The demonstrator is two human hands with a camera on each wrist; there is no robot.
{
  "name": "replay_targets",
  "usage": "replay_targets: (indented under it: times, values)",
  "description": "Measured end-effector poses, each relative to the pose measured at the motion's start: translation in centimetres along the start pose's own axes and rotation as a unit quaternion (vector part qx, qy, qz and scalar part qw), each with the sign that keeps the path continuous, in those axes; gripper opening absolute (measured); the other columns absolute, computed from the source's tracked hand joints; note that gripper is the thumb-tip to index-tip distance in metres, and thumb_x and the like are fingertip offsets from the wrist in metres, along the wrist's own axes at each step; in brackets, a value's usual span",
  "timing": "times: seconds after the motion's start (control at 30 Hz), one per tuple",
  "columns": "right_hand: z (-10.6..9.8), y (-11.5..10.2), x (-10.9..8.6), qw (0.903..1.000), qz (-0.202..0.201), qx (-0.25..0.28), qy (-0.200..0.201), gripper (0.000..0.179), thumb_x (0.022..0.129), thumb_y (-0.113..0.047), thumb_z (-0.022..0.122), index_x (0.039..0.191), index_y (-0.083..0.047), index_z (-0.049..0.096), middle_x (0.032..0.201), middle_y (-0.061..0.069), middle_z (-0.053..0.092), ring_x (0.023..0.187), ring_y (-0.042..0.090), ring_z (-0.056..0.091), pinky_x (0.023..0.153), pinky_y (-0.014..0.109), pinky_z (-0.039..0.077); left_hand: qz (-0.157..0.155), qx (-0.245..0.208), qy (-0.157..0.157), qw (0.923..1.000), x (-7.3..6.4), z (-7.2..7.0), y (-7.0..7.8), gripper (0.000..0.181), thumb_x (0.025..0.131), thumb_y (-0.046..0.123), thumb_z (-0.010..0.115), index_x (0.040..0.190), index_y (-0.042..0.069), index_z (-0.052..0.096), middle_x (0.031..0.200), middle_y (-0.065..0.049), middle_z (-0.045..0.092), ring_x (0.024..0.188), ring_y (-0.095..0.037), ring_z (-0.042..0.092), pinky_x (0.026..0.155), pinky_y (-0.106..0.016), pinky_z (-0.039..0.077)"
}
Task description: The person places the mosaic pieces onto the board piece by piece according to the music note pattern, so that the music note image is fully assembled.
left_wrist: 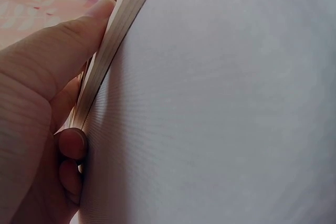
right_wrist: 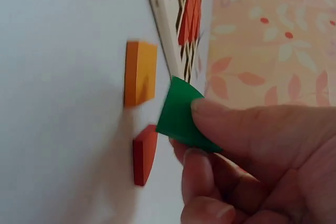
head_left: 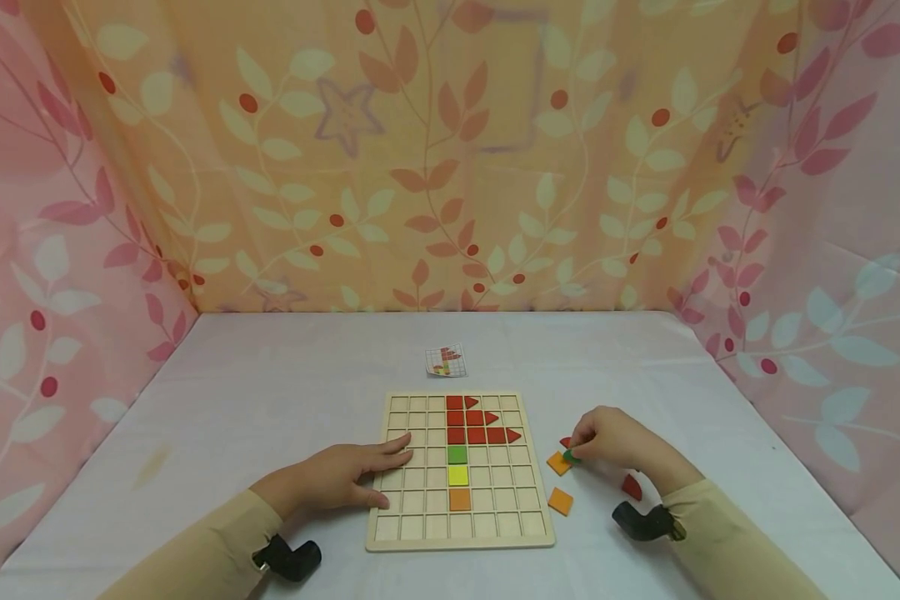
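Observation:
A wooden grid board (head_left: 420, 527) lies on the white cloth in the head view. My left hand (head_left: 337, 477) rests on its left side, fingers stretched over the cells and thumb at the edge. Between thumb and fingers, my right hand (head_left: 611, 437) pinches a dark green tile (right_wrist: 178, 116) with a curved side, right of the board. The board bears rows of red squares (head_left: 476, 436) with red triangles at their right ends. Below them, one column has a light green square (head_left: 457, 455), a yellow square (head_left: 458, 476) and an orange square (head_left: 460, 500).
Two loose orange square tiles (head_left: 560, 501) lie right of the board. One red curved piece (head_left: 632, 487) lies under my right wrist, another (right_wrist: 144, 156) beside the fingers. A small printed pattern card (head_left: 446, 361) lies behind the board. Flowered curtains (head_left: 450, 167) enclose the table.

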State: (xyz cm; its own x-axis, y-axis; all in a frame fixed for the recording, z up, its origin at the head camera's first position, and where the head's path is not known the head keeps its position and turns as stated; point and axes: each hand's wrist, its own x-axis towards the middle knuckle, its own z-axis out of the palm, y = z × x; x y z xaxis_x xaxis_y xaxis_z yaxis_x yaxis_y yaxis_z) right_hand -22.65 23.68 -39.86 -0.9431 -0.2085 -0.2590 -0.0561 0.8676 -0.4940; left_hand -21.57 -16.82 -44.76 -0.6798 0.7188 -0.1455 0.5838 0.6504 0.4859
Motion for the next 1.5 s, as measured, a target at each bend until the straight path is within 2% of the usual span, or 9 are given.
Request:
replay_targets:
  times: [0.13,0.27,0.37,0.53,0.77,0.97,1.03,1.3,1.5]
  values:
    - [0.5,-0.5,0.2,0.9980,-0.058,0.024,-0.004,0.010,0.077,-0.006,0.070,0.072,-0.014,0.066,0.068,-0.004,0.060,0.068,0.015,0.049,0.061,0.030,0.041,0.000,0.002,0.001,1.0000,0.0,0.0,0.0,0.072,0.078,0.061,0.055,0.141,0.036,0.031,0.150,0.016,0.017,0.134,-0.014,0.028,0.103,-0.045,0.030]
    - [1.2,-1.4,0.2,0.9944,-0.091,0.051,-0.020,0.014,0.078,-0.004,0.068,0.075,-0.012,0.057,0.065,-0.003,0.054,0.063,0.015,0.049,0.056,0.028,0.040,0.001,-0.002,0.000,1.0000,0.0,0.0,0.0,0.072,0.078,0.061,0.055,0.141,0.035,0.031,0.150,0.015,0.017,0.134,-0.014,0.028,0.103,-0.045,0.030]
    - [1.9,-2.3,0.0,0.9919,-0.101,0.068,-0.036,0.010,0.080,-0.003,0.065,0.085,-0.012,0.062,0.063,-0.002,0.050,0.059,0.014,0.046,0.050,0.025,0.036,0.003,-0.003,-0.001,1.0000,0.1,0.1,-0.1,0.072,0.078,0.060,0.055,0.141,0.035,0.031,0.150,0.015,0.017,0.134,-0.014,0.027,0.103,-0.045,0.030]
    - [3.0,-4.0,-0.2,0.9907,-0.100,0.076,-0.052,0.026,0.083,-0.002,0.060,0.102,-0.017,0.070,0.067,-0.001,0.051,0.058,0.013,0.043,0.048,0.023,0.033,0.006,-0.003,-0.001,1.0000,0.1,0.1,-0.1,0.072,0.078,0.060,0.055,0.141,0.035,0.031,0.150,0.014,0.017,0.134,-0.014,0.028,0.103,-0.045,0.030]
    - [4.7,-5.4,0.1,0.9933,-0.110,0.016,-0.031,0.014,0.081,-0.006,0.067,0.074,-0.018,0.067,0.073,-0.006,0.058,0.069,0.013,0.049,0.056,0.025,0.044,0.007,-0.002,-0.001,1.0000,0.0,0.0,0.1,0.072,0.079,0.059,0.055,0.141,0.033,0.031,0.151,0.013,0.017,0.134,-0.014,0.028,0.103,-0.044,0.030]
    - [5.0,-6.1,0.3,0.9861,-0.152,-0.067,0.011,0.019,0.073,-0.010,0.075,0.061,-0.020,0.065,0.069,-0.008,0.049,0.066,0.011,0.044,0.057,0.026,0.038,0.005,0.000,0.002,1.0000,0.0,0.1,0.0,0.072,0.078,0.061,0.055,0.141,0.035,0.031,0.150,0.015,0.017,0.134,-0.014,0.028,0.103,-0.044,0.030]
    - [4.9,-6.2,0.3,0.9839,-0.163,-0.070,0.022,0.018,0.073,-0.010,0.075,0.060,-0.020,0.066,0.069,-0.007,0.046,0.066,0.011,0.043,0.057,0.026,0.037,0.006,0.000,0.003,1.0000,0.0,0.1,-0.1,0.072,0.078,0.061,0.055,0.141,0.035,0.031,0.150,0.015,0.017,0.134,-0.014,0.028,0.103,-0.044,0.030]
    - [5.1,-6.5,0.1,0.9802,-0.197,0.024,-0.004,0.017,0.080,-0.009,0.069,0.067,-0.018,0.062,0.069,-0.008,0.051,0.067,0.010,0.048,0.058,0.024,0.042,0.005,0.001,0.003,1.0000,0.0,0.0,0.1,0.072,0.078,0.060,0.055,0.141,0.034,0.031,0.150,0.014,0.017,0.134,-0.014,0.027,0.103,-0.044,0.030]
    - [5.7,-7.1,-0.1,0.9768,-0.206,0.053,-0.026,0.008,0.082,-0.007,0.066,0.082,-0.015,0.062,0.068,-0.009,0.053,0.065,0.008,0.049,0.058,0.022,0.044,0.006,0.003,0.002,1.0000,0.0,0.0,0.1,0.072,0.079,0.060,0.055,0.141,0.034,0.031,0.150,0.014,0.017,0.134,-0.013,0.028,0.103,-0.044,0.030]
